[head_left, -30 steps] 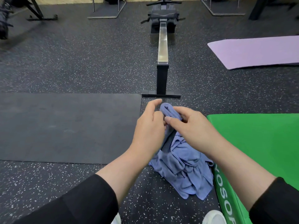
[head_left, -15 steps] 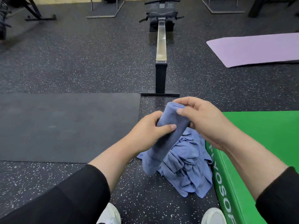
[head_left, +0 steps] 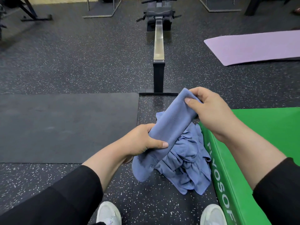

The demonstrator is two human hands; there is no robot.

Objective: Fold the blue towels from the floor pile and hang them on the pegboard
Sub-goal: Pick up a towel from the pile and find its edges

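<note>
Early stage: left hand [head_left: 142, 142] and right hand [head_left: 209, 109] each grasp an end of one towel [head_left: 170, 125] held above the floor pile [head_left: 186, 164], fold unfinished; pile untouched, nothing hung, pegboard out of view.

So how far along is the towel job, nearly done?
Early, it seems. Nothing looks finished: no pegboard or hung towel is in view. In hand: one towel is lifted off the pile, the right hand pinching its top end and the left hand gripping lower down. Left: folding it, hanging it, then the crumpled pile on the floor beside the green pad.
</note>
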